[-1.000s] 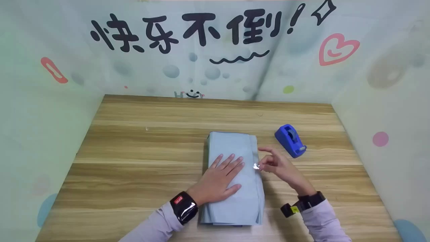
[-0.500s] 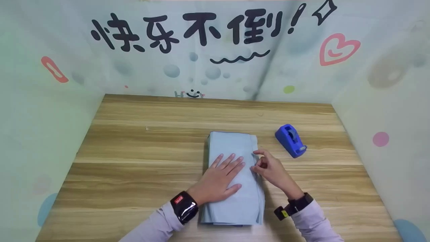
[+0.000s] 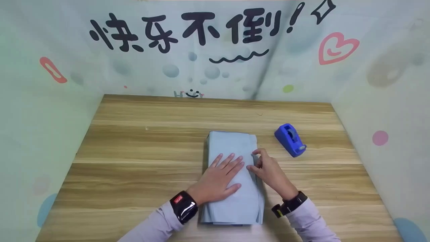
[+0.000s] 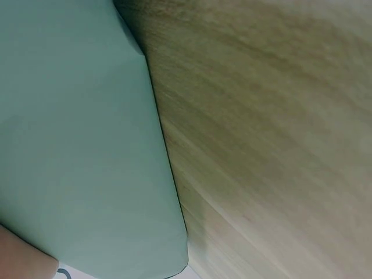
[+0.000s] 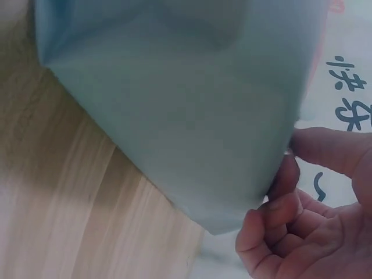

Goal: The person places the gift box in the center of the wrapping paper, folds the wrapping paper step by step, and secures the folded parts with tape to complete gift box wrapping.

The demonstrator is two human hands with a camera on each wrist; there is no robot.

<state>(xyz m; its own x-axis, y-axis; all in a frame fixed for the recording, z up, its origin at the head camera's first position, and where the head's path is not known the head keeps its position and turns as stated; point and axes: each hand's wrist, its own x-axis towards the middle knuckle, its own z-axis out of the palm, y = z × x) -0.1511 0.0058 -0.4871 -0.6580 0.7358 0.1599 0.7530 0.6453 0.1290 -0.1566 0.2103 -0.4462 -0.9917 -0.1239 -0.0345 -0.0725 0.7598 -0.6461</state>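
A wrapped bundle in light blue paper (image 3: 231,208) lies lengthwise on the table, a flap running along its right side. Spread flat across its top, my left hand (image 3: 215,183) rests with straight fingers. At the right edge is my right hand (image 3: 270,169), thumb tip over the paper and fingers curled at the flap. In the right wrist view, the thumb (image 5: 328,148) and curled index finger meet at the paper's edge. The clear tape they pinched earlier is mostly hidden there; only a tiny bright spot shows.
To the upper right of the bundle stands a blue tape dispenser (image 3: 290,140). The wood-grain table (image 3: 141,151) is bordered at the back and sides by printed pale panels (image 3: 147,74).
My right hand has moved left with the piece of tape, from just beside the bundle onto its right edge. My left hand stays in place.
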